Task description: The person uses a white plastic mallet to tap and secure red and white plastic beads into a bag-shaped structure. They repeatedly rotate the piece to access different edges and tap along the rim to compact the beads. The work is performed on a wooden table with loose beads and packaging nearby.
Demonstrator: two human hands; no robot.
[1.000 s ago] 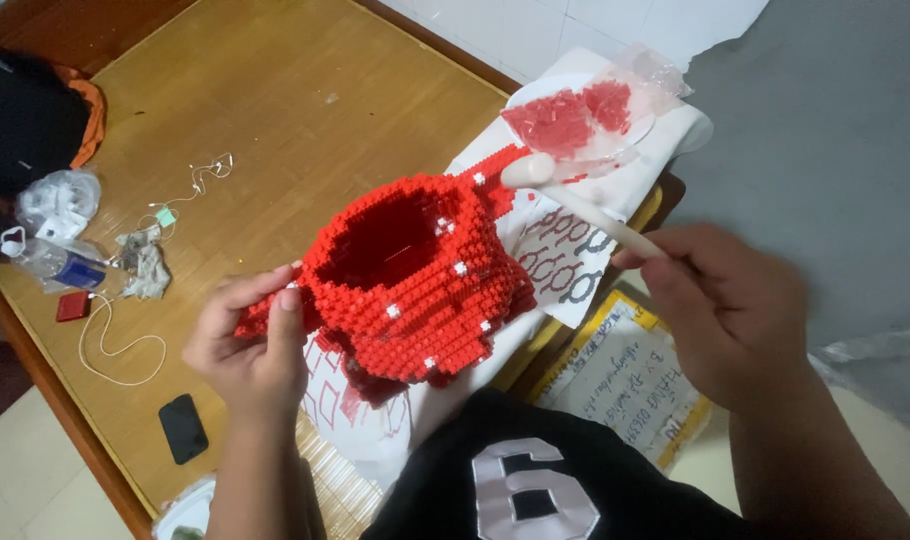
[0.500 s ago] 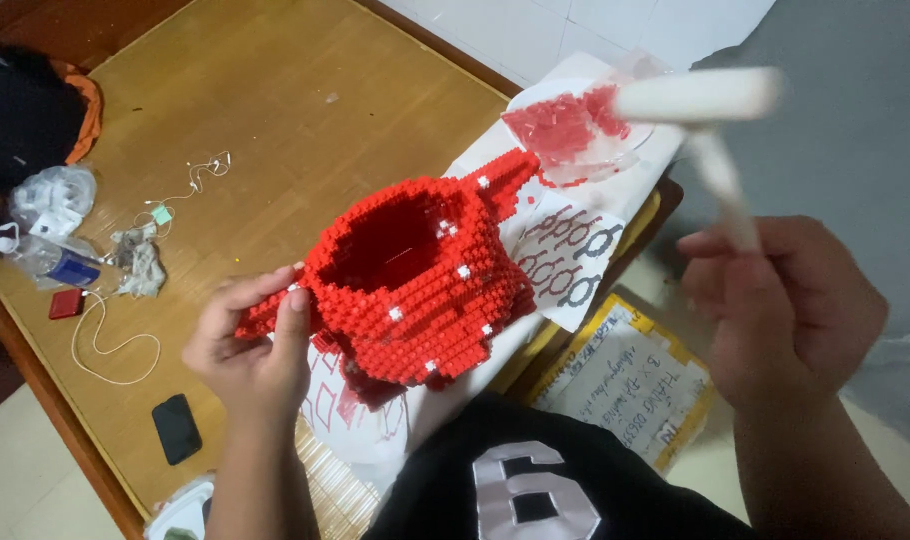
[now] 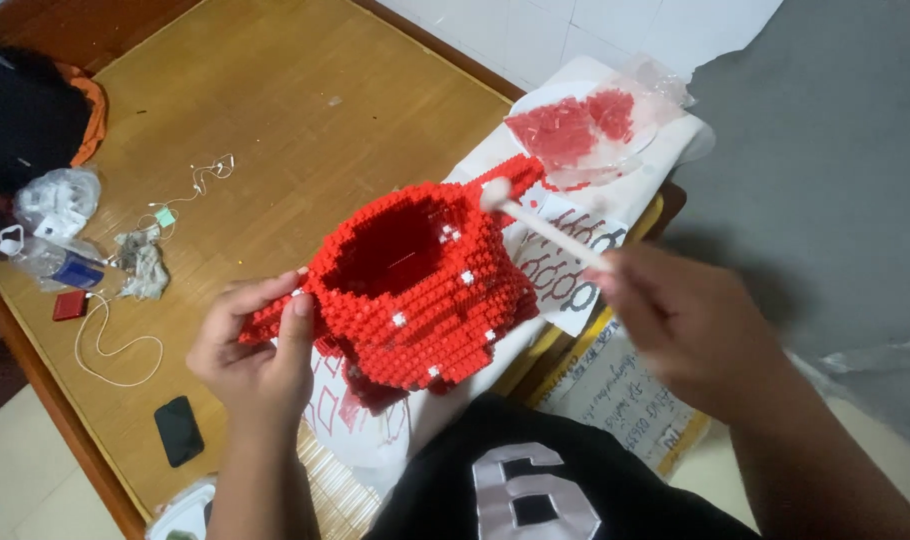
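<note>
Wooden table (image 3: 275, 110) spans left of both hands, grey wall (image 3: 835, 180) beyond the right hand, pale tile floor (image 3: 15, 470) below-left. Red brick model (image 3: 415, 285) sits between the hands: left hand (image 3: 255, 350) grips its side flap, right hand (image 3: 690, 325) clenched on a white stick tool (image 3: 540, 222) touching the rim. Bag of red bricks (image 3: 585, 130) above right hand; black phone (image 3: 178, 430) and white cable (image 3: 110, 335) left of left hand.

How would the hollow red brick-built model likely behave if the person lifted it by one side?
The red model is made of many tiny bricks, so it probably stays stiff but could shed pieces if squeezed. Being hollow and open-topped, it likely weighs little for its bulk. The left hand grips only its thin side flap, which looks weakest.
</note>
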